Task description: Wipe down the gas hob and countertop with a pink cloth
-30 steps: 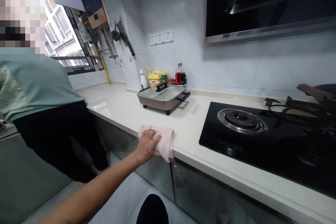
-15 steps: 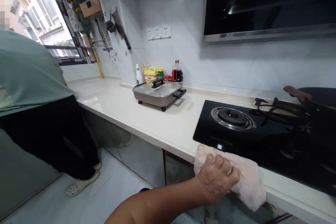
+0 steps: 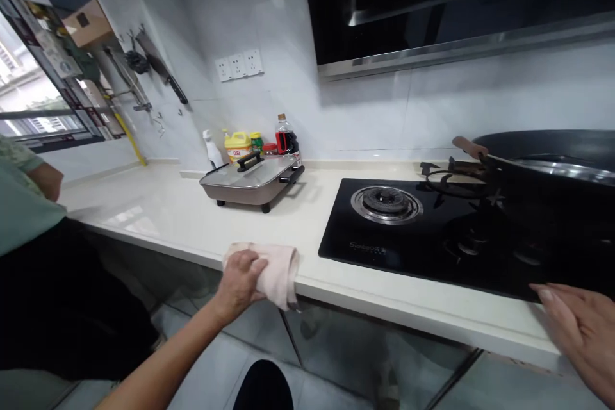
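Note:
My left hand [image 3: 243,278] is closed on a pale pink cloth [image 3: 279,272], which lies over the front edge of the white countertop [image 3: 158,214] and hangs down a little. At the right edge of the view, my right hand [image 3: 583,327] is open, its fingers stretched out by the counter edge in front of the black gas stove [image 3: 346,230]. Part of that hand is cut off by the frame. Behind the cloth stands a brown electric pan [image 3: 240,192] with a glass lid.
A large wok [image 3: 509,147] sits on the stove's right side, under a dark range hood [image 3: 408,6]. A sauce bottle [image 3: 287,138], a yellow jug [image 3: 237,146] and a spray bottle [image 3: 211,148] stand along the wall. Another person [image 3: 43,282] is at the left.
My left hand has slid the cloth leftward along the counter edge, away from the stove. My right hand has come into view. The camera has turned right.

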Available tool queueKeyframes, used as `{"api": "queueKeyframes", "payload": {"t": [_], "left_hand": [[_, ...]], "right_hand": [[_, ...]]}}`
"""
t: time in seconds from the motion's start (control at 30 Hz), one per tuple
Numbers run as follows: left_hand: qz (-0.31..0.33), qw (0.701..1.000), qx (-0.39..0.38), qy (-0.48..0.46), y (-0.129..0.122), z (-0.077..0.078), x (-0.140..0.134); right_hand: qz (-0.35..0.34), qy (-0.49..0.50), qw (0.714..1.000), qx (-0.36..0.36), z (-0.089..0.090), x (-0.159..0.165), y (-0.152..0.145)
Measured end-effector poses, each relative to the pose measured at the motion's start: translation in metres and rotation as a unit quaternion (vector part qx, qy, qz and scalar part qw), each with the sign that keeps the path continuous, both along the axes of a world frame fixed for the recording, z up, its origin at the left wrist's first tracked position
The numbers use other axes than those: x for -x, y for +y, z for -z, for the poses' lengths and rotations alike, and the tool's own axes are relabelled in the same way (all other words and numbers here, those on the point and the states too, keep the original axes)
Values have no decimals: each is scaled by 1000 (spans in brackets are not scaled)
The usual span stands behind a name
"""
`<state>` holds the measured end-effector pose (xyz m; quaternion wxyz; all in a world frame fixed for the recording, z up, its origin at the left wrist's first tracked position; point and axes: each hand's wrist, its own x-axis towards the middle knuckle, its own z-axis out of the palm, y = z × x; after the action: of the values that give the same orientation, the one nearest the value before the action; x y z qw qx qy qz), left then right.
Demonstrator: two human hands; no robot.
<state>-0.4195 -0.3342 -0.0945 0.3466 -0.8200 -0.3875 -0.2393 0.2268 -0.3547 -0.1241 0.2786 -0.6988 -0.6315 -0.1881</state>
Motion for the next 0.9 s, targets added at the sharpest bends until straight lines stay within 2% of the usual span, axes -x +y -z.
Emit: {"api": "queueKeyframes", "payload": {"t": [0.07,0.17,0.27,0.4,0.53,0.63,0.77,0.83,0.9], "left_hand": [[-50,999,4,0,-1,-8,16],[-102,995,13,1,-6,-10,0],[-111,993,30,9,-12,-4,-51],[-88,995,53,0,-16,14,-141],[-26,999,24,-13,-18,32,-229],[25,999,19,10,-22,33,-283],[63,997,25,25,-26,23,-327],[76,997,31,13,-28,19,-337],[82,996,45,0,-29,16,-339]], "right_hand": [[2,17,1000,19,-5,6,-2],[8,39,999,21,-14,17,-7],[17,38,999,14,-20,25,-10],[18,45,999,4,-17,22,-7],[3,60,998,-10,-10,15,-3],[-8,60,998,-7,-7,10,-1],[-32,58,998,-7,-13,6,-2],[-67,61,995,-48,-22,15,-8],[-124,58,985,-103,-30,39,-19]]}}
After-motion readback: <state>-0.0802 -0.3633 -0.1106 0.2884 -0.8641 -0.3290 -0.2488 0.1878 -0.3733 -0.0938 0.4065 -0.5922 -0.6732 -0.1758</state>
